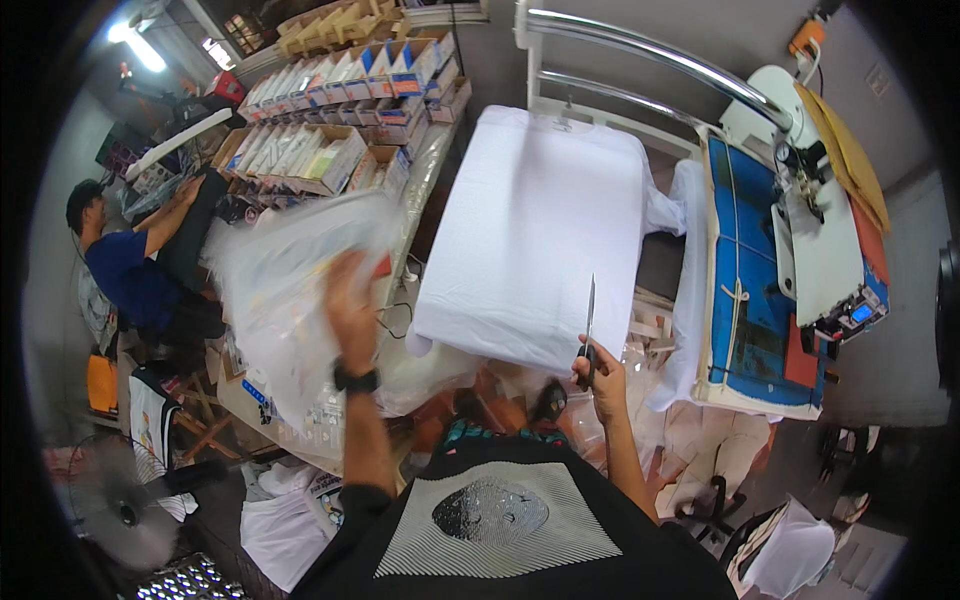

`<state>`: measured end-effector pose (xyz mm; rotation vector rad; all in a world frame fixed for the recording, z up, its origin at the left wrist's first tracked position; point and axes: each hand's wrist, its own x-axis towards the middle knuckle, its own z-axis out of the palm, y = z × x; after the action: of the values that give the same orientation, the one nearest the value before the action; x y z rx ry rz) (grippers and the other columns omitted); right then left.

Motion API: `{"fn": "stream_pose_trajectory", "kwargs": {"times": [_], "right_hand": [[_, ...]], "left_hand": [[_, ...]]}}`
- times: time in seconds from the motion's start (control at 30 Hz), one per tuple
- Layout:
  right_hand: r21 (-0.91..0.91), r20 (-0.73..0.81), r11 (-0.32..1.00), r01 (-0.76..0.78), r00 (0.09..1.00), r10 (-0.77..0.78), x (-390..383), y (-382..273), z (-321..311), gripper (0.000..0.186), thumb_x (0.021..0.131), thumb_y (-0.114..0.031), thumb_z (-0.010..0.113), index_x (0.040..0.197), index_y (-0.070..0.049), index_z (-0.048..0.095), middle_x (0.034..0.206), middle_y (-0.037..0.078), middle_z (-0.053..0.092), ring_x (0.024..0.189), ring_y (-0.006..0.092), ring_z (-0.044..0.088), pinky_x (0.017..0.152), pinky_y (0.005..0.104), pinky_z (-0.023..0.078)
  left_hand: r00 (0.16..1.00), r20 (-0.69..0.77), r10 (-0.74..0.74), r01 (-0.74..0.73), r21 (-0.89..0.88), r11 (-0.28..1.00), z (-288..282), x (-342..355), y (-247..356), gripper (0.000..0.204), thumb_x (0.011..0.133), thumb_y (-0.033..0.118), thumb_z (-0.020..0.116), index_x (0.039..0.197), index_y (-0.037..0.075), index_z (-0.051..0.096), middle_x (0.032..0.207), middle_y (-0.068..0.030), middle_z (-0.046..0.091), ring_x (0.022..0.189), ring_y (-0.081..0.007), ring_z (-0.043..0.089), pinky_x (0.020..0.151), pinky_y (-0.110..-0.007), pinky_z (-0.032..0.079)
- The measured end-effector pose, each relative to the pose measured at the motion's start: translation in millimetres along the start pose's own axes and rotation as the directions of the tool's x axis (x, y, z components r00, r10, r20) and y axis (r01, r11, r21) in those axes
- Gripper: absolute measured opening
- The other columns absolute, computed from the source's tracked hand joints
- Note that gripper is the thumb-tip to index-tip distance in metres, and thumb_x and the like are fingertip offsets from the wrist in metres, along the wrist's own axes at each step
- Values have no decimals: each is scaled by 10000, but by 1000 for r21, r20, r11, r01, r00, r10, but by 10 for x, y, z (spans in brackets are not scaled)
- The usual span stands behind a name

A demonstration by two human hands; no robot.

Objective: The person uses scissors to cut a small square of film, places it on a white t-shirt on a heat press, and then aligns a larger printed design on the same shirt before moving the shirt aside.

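On the right I have a press with a blue pad (pixel 740 270). In the middle, the white shirt (pixel 535 235) lies spread flat, left of that pad. Boxes (pixel 350 85) stand in rows at far left. Nearer me on the left, a clear plastic sheet (pixel 285 275) is blurred; the left hand (pixel 352 305) is against it, but I cannot tell whether its fingers are spread or pinching. The right hand (pixel 603 385) has its fingers curled round the dark handles of scissors (pixel 591 315), blades pointing far, over the shirt's near right edge.
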<state>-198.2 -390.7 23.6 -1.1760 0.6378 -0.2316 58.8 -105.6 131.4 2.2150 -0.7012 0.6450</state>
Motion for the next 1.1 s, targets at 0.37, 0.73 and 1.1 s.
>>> {"fn": "stream_pose_trajectory", "kwargs": {"times": [0.37,0.73,1.1], "right_hand": [[179,-1,983,-46,999,47,-365,775,-42,450,892,-147,704,1260,40,523,847,59,638,707,141,645,648,254,529],[74,-50,985,-159,985,163,-191,610,309,434,910,-374,686,1102,1,581,727,44,615,584,138,640,493,218,483],[-23,-176,998,-62,983,57,-160,694,533,431,889,-279,730,1129,50,588,757,55,629,621,90,590,511,234,521]], "left_hand": [[748,546,377,-266,-273,925,2300,-673,673,485,888,460,614,1251,138,631,1446,-176,450,1337,-393,384,1099,-535,280],[611,708,355,-388,-124,913,2120,-175,-132,737,901,625,501,1484,190,387,1578,-188,227,1455,-437,152,1144,-616,110],[753,640,151,-216,24,976,2119,-702,562,723,907,613,485,1490,198,383,1582,-216,188,1461,-415,149,1153,-596,88]]}}
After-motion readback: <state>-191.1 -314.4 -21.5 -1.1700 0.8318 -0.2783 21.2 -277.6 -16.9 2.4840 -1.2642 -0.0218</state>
